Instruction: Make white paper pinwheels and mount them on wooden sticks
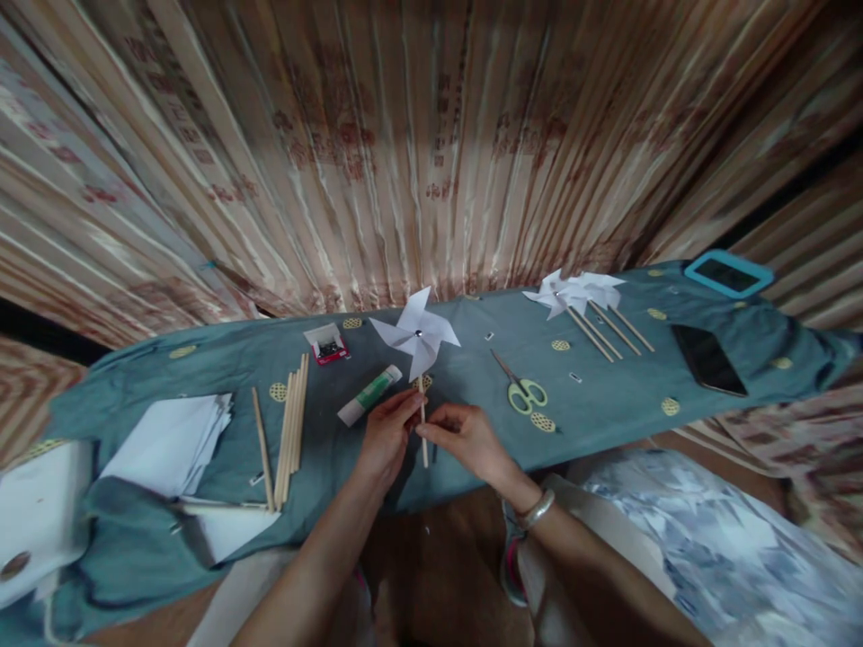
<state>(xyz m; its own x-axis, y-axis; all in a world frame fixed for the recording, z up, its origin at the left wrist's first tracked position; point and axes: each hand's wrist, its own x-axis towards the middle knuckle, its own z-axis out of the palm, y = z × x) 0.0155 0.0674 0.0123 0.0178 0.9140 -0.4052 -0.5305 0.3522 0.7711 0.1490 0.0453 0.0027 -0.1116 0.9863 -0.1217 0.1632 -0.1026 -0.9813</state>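
A white paper pinwheel [409, 340] with a dark pin at its centre stands on a thin wooden stick, held upright over the front of the cloth. Fingers of my left hand [389, 433] pinch the stick just below the paper blades. Lower on the same stick, my right hand [467, 437] closes thumb and forefinger around it. Left of the pinwheel lies a glue stick [369, 395] with a green label. A small red and white box of pins [327, 346] sits open behind it. Scissors [524, 392] with light green handles rest to the right.
Several finished pinwheels [580, 294] lie at the back right, near a black phone [707, 359] and a blue-framed tablet [729, 274]. Wooden sticks [292, 431] and a stack of white paper [168, 445] are on the left. A white device [47, 512] stands at the far left.
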